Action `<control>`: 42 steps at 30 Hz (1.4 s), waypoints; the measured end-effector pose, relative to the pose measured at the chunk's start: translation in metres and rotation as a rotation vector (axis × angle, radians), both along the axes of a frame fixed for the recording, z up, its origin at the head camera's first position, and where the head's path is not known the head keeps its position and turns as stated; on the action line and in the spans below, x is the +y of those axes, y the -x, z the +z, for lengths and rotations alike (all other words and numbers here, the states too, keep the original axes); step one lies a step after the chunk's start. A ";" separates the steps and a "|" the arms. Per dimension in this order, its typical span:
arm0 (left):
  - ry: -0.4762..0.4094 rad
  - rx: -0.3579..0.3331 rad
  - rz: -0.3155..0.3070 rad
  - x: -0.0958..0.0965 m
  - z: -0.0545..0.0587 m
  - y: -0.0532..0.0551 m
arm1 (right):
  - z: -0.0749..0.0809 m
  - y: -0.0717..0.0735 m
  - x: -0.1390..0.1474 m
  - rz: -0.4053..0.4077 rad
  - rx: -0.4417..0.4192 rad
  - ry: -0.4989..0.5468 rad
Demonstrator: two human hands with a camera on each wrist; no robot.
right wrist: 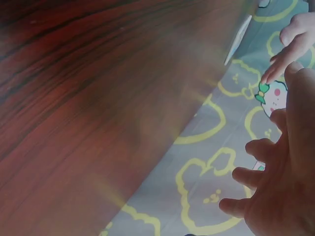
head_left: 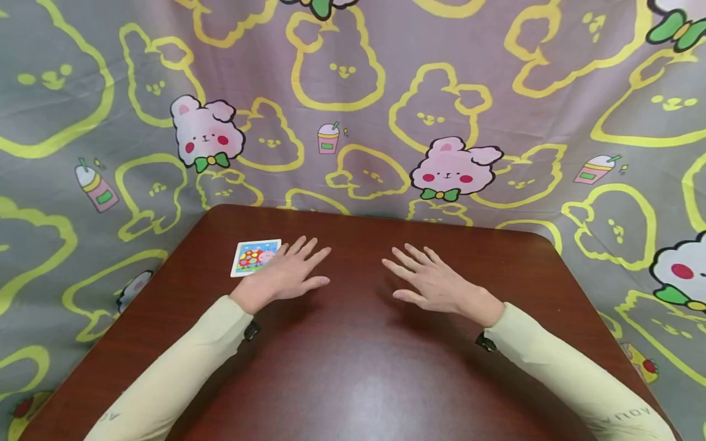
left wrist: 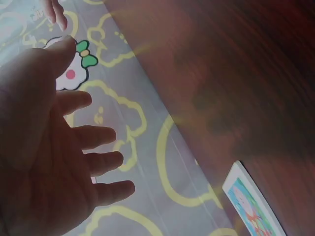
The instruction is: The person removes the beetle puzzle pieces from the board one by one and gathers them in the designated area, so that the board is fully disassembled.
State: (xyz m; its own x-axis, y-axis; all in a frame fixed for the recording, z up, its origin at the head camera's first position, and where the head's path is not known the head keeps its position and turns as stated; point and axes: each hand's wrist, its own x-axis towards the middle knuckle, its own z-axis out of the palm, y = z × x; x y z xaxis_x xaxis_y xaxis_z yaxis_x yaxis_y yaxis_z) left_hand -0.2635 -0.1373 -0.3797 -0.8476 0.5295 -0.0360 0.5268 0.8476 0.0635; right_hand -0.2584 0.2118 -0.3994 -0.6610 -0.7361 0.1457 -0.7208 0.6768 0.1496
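Note:
My left hand (head_left: pixel 287 272) is held over the left part of the table, palm down with spread fingers and nothing in its grasp. Partly behind it in the head view lies a small white-bordered picture card (head_left: pixel 250 257), printed with a red, spotted ladybug-like figure on blue and green. The left wrist view shows the card (left wrist: pixel 251 204) flat on the wood, apart from the fingers. On the other side, my right hand (head_left: pixel 438 282) hovers over the table with its fingers spread and holds nothing. A wide gap separates both hands.
The dark reddish-brown wooden table (head_left: pixel 353 355) has rounded far corners. Behind it and along its sides hangs a grey curtain (head_left: pixel 375 135) with yellow bear outlines and white rabbit faces. A small dark device (head_left: pixel 252 331) sits under the left wrist, another (head_left: pixel 486 342) under the right.

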 end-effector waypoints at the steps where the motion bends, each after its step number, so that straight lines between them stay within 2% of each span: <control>1: -0.011 -0.005 0.005 -0.002 0.000 0.001 | 0.000 0.000 -0.002 0.001 -0.003 0.001; 10: -0.069 -0.068 0.073 -0.032 -0.007 0.012 | -0.002 0.005 -0.016 0.001 -0.054 -0.002; 20: -0.047 -0.135 0.198 -0.073 -0.018 0.028 | -0.009 0.008 -0.027 -0.025 -0.113 0.001; 26: -0.025 -0.101 0.239 -0.090 -0.021 0.030 | -0.011 0.010 -0.036 -0.017 -0.114 0.001; 33: -0.036 -0.104 0.294 -0.112 -0.023 0.034 | -0.013 0.017 -0.050 0.007 -0.131 -0.001; 42: -0.052 -0.173 0.360 -0.137 -0.034 0.039 | -0.017 0.022 -0.074 0.044 -0.170 0.005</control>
State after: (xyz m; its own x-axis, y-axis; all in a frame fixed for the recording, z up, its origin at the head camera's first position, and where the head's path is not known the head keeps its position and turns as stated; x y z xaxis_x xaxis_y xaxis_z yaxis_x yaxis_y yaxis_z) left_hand -0.3020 -0.2743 -0.4135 -0.9630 0.2043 -0.1757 0.1741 0.9694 0.1728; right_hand -0.2805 0.1380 -0.4159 -0.6432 -0.7647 0.0387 -0.7646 0.6442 0.0197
